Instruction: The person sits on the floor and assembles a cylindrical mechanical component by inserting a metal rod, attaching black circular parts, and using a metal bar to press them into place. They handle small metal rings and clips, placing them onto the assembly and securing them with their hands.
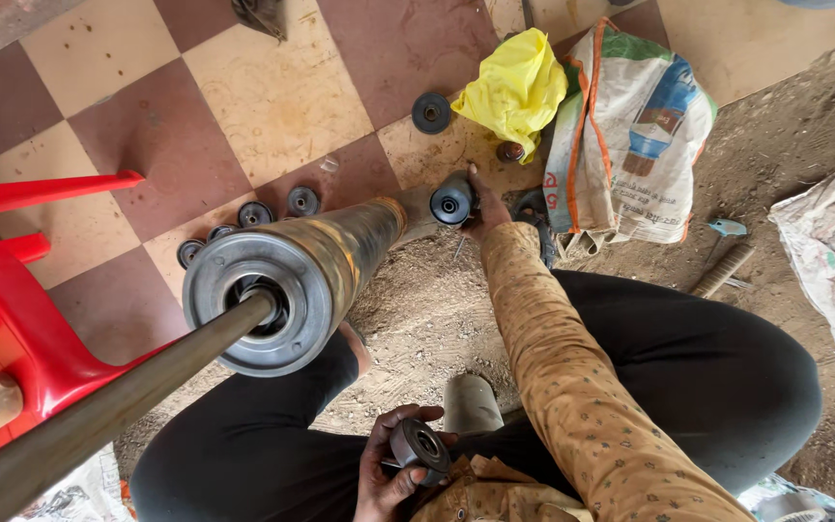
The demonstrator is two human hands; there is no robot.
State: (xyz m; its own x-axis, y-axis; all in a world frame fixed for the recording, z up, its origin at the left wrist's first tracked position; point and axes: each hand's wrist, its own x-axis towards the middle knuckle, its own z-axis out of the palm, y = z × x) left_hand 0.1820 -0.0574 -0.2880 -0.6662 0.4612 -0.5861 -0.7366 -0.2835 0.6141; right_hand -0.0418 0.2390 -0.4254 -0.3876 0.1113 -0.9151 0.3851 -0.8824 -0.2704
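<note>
Stage-stacking step: right hand [485, 206] fingers grip black impeller disc [452, 204] at pump tube [340, 256] end; left hand [393, 474] clutches another disc [420, 447]; next needs straight seating

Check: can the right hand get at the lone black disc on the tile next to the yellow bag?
Probably yes. The right hand holds a black round part close below the black disc, with bare tile between them, but its fingers are occupied.

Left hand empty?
No, the left hand grips a dark round ring-shaped part close to the lap.
</note>
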